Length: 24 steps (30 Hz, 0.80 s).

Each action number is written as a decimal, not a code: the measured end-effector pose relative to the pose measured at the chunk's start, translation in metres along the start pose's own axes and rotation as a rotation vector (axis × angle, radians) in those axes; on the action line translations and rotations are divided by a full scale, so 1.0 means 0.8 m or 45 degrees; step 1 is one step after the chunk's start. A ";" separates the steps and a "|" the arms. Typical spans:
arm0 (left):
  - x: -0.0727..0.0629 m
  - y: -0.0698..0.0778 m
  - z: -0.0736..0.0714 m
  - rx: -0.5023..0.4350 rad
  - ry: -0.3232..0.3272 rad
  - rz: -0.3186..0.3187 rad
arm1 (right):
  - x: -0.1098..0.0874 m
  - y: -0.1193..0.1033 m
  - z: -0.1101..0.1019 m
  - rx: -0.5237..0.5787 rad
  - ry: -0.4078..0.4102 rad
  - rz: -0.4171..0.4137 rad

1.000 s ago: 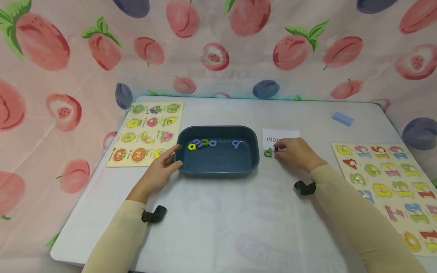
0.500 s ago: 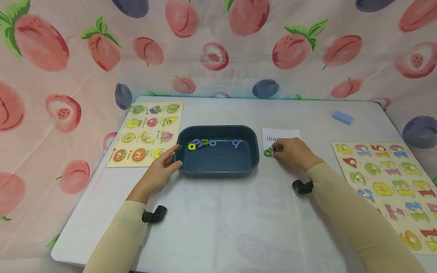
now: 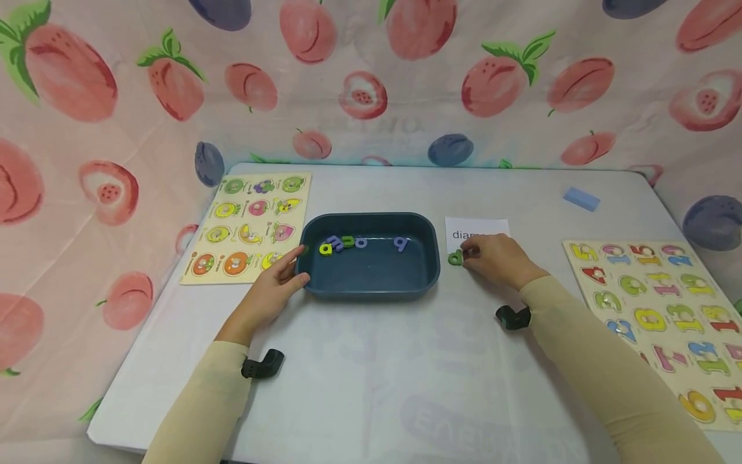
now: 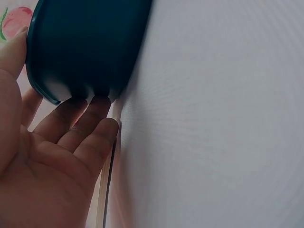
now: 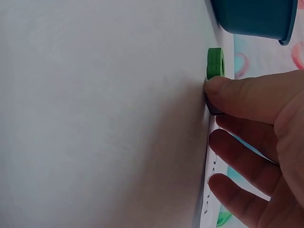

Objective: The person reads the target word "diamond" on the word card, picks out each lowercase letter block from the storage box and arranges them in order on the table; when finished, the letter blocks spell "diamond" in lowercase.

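Note:
In the head view, a dark blue-green tray [image 3: 371, 274] stands mid-table with several coloured letters [image 3: 348, 242] inside. My left hand [image 3: 268, 298] holds it at the left end, thumb by the near corner and fingers against the outer wall [image 4: 88, 61]. To the tray's right, my right hand [image 3: 500, 259] pinches a small dark piece [image 5: 214, 108] between thumb and fingers. That piece is mostly covered, so its letter cannot be told. Right beside it lies a green letter d [image 3: 455, 258]. Behind them is a white card [image 3: 478, 227] printed "diam...", its end hidden by the hand.
A fruit puzzle board [image 3: 249, 225] lies left of the tray. On the right is a number puzzle board [image 3: 666, 322], partly under the right forearm. A blue block [image 3: 581, 198] sits toward the back right. A peach-print cloth [image 3: 359, 58] hangs behind the table.
My right hand has shifted slightly left, bringing the dark piece up against the green d. My left hand and the tray have stayed in place.

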<state>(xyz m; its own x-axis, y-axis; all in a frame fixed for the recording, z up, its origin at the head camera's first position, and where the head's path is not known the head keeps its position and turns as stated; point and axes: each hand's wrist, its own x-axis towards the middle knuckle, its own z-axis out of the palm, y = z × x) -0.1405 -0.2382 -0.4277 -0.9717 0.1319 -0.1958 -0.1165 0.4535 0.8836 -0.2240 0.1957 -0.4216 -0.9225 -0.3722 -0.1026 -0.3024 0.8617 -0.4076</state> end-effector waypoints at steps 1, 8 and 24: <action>0.000 0.000 0.000 -0.001 0.000 -0.001 | 0.000 0.000 0.000 -0.004 0.001 -0.001; 0.000 0.000 0.001 -0.001 0.000 -0.003 | -0.001 0.001 -0.001 -0.003 -0.007 -0.008; 0.002 -0.006 0.000 -0.009 0.005 0.030 | -0.015 -0.022 -0.039 0.065 0.039 0.054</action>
<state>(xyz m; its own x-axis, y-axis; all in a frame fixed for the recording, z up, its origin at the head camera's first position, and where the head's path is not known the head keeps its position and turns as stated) -0.1417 -0.2403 -0.4326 -0.9750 0.1392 -0.1735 -0.0951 0.4444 0.8908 -0.2152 0.1957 -0.3850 -0.9414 -0.3242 -0.0934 -0.2509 0.8576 -0.4489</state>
